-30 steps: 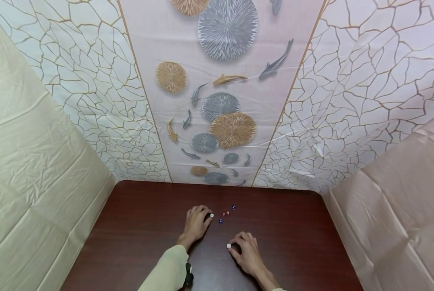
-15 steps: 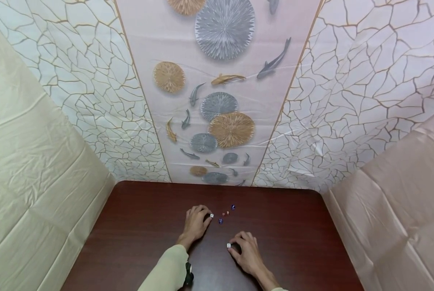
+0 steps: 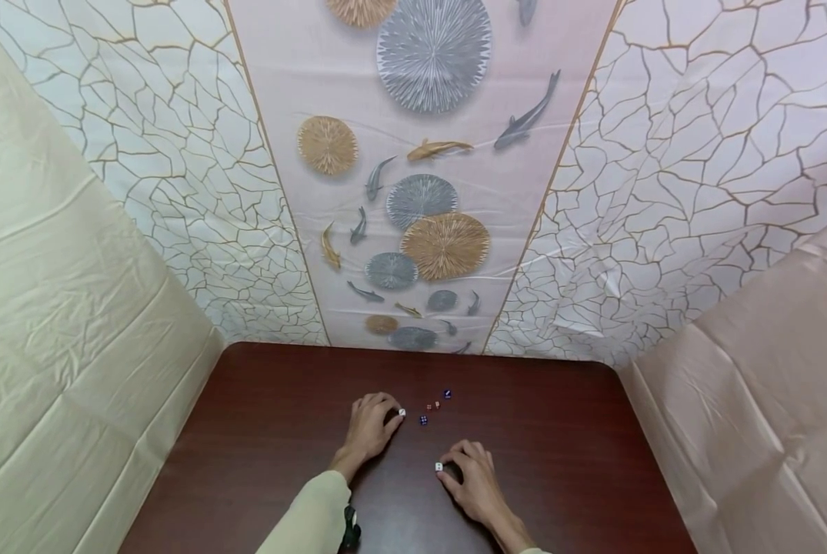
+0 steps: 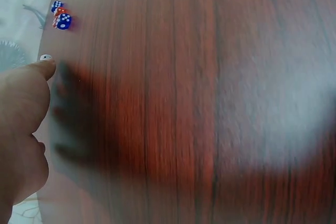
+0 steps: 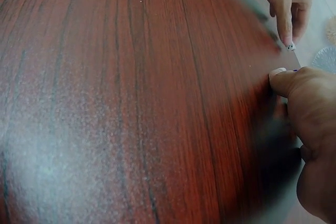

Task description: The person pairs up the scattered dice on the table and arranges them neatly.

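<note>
My left hand (image 3: 369,428) pinches a white die (image 3: 402,413) between thumb and fingertips, close over the dark red table. Nearer to me and to the right, my right hand (image 3: 474,481) pinches a second white die (image 3: 438,467) the same way. Between and beyond the hands lie two blue dice, the nearer one (image 3: 423,420) and the farther one (image 3: 447,394). Two smaller red dice (image 3: 429,407) sit between the blue ones. In the left wrist view the thumb hides most of its white die (image 4: 46,57), and the blue and red dice overlap.
The dark red wooden table (image 3: 268,462) ends at the back against a patterned cloth wall (image 3: 413,308). Beige cloth stands along the left side (image 3: 74,346) and the right side (image 3: 745,431). A dark band (image 3: 351,527) sits by the left sleeve.
My left hand and its white die have shifted very slightly left and toward me. My right hand keeps its place with its die. The blue and red dice lie as before.
</note>
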A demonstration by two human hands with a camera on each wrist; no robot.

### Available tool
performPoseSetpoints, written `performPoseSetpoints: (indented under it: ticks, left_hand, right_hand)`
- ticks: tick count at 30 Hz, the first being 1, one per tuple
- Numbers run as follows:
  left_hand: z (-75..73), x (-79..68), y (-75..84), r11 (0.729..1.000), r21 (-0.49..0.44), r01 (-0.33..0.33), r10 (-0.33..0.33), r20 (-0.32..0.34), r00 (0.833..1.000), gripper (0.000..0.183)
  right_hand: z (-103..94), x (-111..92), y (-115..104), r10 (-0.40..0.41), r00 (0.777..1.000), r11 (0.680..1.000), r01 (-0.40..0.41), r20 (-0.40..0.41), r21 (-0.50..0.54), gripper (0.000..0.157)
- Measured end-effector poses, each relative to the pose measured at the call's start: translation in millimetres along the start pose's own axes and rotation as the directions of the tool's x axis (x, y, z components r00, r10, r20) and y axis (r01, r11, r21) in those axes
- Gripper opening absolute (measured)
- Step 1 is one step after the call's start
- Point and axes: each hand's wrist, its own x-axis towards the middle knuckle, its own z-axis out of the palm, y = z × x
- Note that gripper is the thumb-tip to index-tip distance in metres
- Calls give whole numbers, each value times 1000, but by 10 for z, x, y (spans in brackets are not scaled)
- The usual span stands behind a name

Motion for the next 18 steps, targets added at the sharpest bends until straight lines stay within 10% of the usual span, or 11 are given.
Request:
performPoseSetpoints:
  ticks: [18]
  left_hand:
    - [-209,-344,1,988,72,-134,127,93,988,14]
  right_hand:
    - [8,-3,4,-20,1000,1000,20,-21,-4,20]
